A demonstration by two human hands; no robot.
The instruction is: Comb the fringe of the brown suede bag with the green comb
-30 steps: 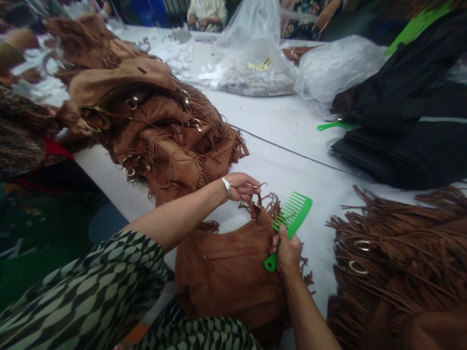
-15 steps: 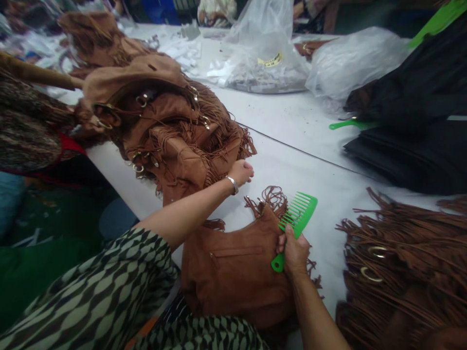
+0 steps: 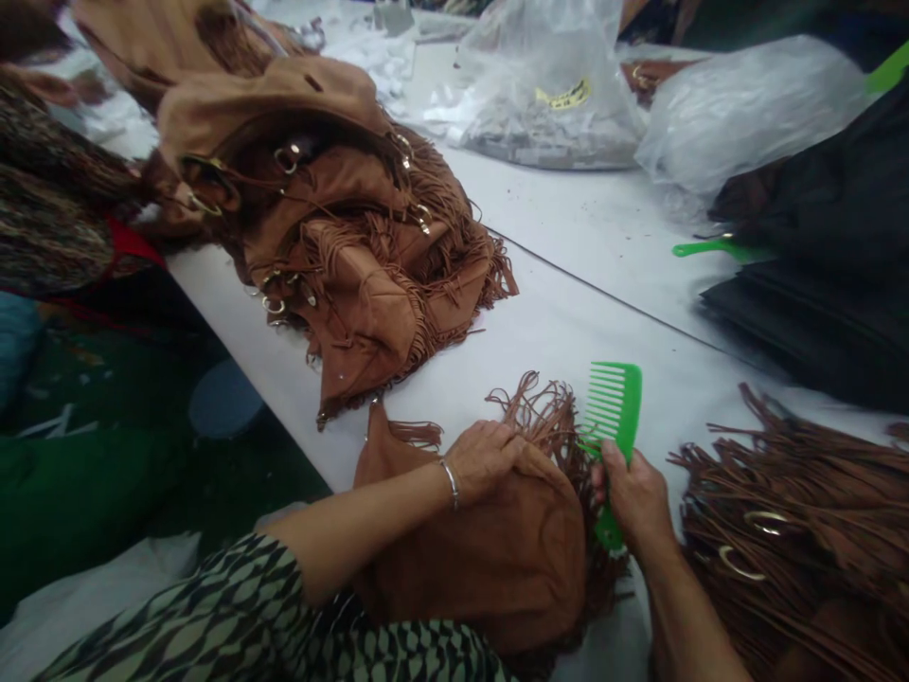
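A brown suede fringed bag (image 3: 497, 549) lies at the near edge of the white table (image 3: 568, 322). My left hand (image 3: 487, 457) rests flat on the bag's top, fingers spread, a silver bracelet on the wrist. My right hand (image 3: 634, 493) grips the handle of a bright green wide-tooth comb (image 3: 612, 407), whose teeth sit in the bag's fringe (image 3: 543, 417).
A pile of brown fringed bags (image 3: 341, 227) lies at the left, more fringed ones (image 3: 802, 530) at the right. Black bags (image 3: 824, 246) with a second green comb (image 3: 710, 249) sit far right. Clear plastic sacks (image 3: 554, 85) stand at the back. A person's patterned sleeve (image 3: 49, 208) shows at the far left.
My left hand came back from the pile and now presses on the bag. The bag has shifted and the comb has moved into the fringe.
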